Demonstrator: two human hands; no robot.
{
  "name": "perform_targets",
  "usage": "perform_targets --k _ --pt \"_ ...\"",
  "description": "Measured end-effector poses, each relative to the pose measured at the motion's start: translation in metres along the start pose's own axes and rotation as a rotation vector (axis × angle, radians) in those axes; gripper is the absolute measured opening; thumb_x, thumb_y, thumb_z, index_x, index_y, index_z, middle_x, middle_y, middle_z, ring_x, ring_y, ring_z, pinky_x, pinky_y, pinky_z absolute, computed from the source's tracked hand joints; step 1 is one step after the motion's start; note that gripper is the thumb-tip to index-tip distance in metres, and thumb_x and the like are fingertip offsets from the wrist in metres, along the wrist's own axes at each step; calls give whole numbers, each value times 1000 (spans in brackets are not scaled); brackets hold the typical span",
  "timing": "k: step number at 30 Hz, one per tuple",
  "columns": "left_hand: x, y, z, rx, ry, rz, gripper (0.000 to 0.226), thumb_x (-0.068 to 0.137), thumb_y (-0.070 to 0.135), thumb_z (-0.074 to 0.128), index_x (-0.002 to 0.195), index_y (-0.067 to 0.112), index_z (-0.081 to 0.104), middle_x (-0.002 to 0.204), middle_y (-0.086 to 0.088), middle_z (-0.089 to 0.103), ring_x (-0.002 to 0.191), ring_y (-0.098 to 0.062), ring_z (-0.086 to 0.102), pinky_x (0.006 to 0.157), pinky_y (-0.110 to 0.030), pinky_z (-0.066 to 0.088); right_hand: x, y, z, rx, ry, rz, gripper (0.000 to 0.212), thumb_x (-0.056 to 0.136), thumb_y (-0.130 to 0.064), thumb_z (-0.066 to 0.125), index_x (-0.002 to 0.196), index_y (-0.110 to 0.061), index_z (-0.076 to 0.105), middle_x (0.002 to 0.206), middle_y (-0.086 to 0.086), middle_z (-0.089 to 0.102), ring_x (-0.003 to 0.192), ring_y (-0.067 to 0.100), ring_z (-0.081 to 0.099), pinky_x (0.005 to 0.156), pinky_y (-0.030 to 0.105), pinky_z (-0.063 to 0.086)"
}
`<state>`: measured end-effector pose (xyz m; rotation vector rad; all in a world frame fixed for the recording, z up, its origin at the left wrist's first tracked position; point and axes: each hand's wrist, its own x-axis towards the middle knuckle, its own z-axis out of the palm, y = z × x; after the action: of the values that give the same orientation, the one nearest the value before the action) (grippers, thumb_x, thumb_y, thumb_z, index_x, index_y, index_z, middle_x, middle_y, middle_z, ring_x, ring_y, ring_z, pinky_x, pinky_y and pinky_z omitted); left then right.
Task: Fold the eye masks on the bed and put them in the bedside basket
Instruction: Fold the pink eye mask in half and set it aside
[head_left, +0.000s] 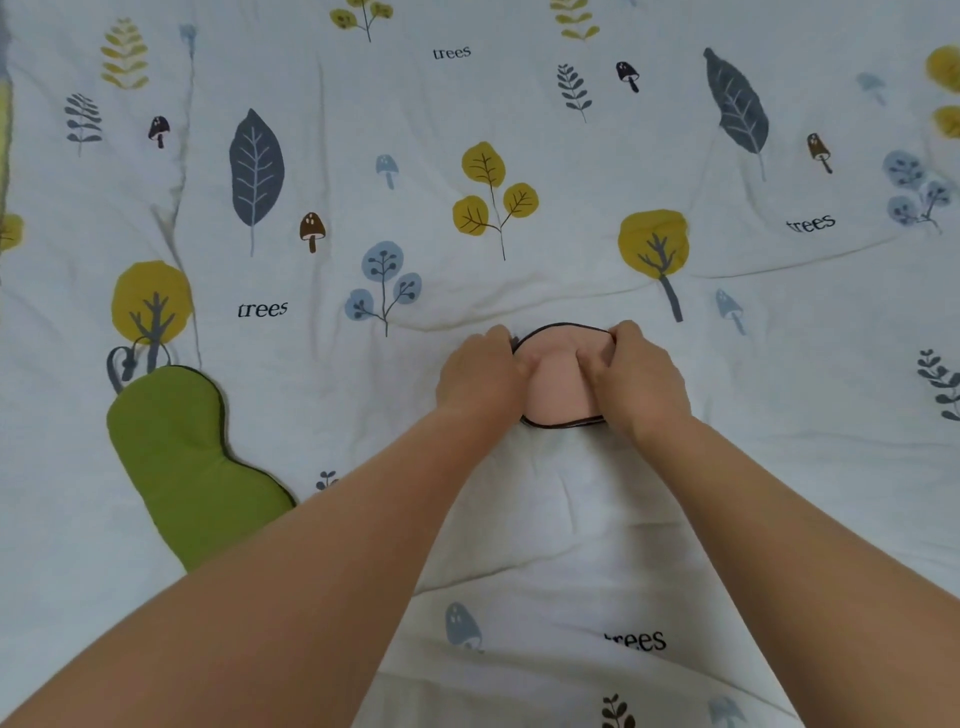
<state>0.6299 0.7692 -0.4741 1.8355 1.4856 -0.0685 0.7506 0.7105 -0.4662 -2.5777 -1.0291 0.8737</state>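
Both forearms reached out from the bottom of the view over the printed bedcover (545, 519), and the hands met well out in front of the person. The left hand (480, 376) and the right hand (641, 382) each gripped one side of the pink eye mask (558, 384), thumbs pressed onto its middle and fingers curled over its far edge. The mask lay on the cover directly between the two hands, bunched into a rounded shape, its dark piping showing as an arc above and below them.

It looked soft and padded, light, and ready to crease wherever it was pinched; the smooth fabric might slide on itself, so a firm pinch at the two ends seemed the sensible hold, with the dark strap, barely visible by the left fingers, tucked in so it would not spring loose.

Off to the left of the left hand, well apart from it, the green eye mask (182, 462) lay flat and unfolded, partly hidden by the left forearm, with a dark strap loop (124, 364) at its far end. It appeared equally limp.

Beyond the hands there was only bedcover; no basket was in view.
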Motion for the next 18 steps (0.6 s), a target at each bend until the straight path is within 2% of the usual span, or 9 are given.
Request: perform_targets --k 3,5,8,10,12,15,18 --pt "-2 -1 -1 31 32 -30 39 89 41 42 108 8 54 115 -16 55 107 -33 50 85 -38 39 -1 -2 -1 100 -31 38 36 92 -35 43 114 -7 45 103 12 57 85 27 47 73 35 39" --pt "-5 -2 -8 30 58 -53 42 88 44 44 107 8 55 116 -15 54 107 -33 51 90 -41 41 -4 -4 -6 217 -23 94 40 92 -32 44 123 -8 44 117 14 57 96 28 50 82 36 40" --pt "-12 -6 -25 -18 129 -64 41 88 45 45 109 11 55 114 -12 55 105 -30 53 91 -42 44 -17 -11 -13 284 163 113 44 89 -27 47 130 -12 41 129 16 50 117 33 48 94 42 40" --pt "-21 -12 -38 -12 161 -56 37 89 43 43 106 12 56 109 -11 59 100 -28 55 90 -42 45 -33 -19 -15 341 294 62 40 88 -20 48 128 -14 43 125 12 49 115 31 48 92 43 42" --pt "-32 -23 -51 -1 180 -41 32 90 39 42 100 13 58 102 -8 62 95 -27 57 86 -41 46 -52 -33 -11 374 323 -47 34 87 -15 47 121 -14 48 114 8 52 108 27 50 88 42 44" --pt "-50 -44 -68 16 174 -19 28 91 34 42 95 12 58 97 -6 63 91 -26 57 83 -39 45 -83 -59 5 385 252 -275 17 84 -7 48 97 -7 59 86 0 52 91 23 54 78 39 47" --pt "-64 -69 -85 37 177 -15 27 91 28 44 99 9 61 100 -9 66 92 -26 59 84 -39 47 -114 -79 31 298 114 -482 18 85 -2 49 99 -6 61 93 6 59 91 24 55 78 30 43"
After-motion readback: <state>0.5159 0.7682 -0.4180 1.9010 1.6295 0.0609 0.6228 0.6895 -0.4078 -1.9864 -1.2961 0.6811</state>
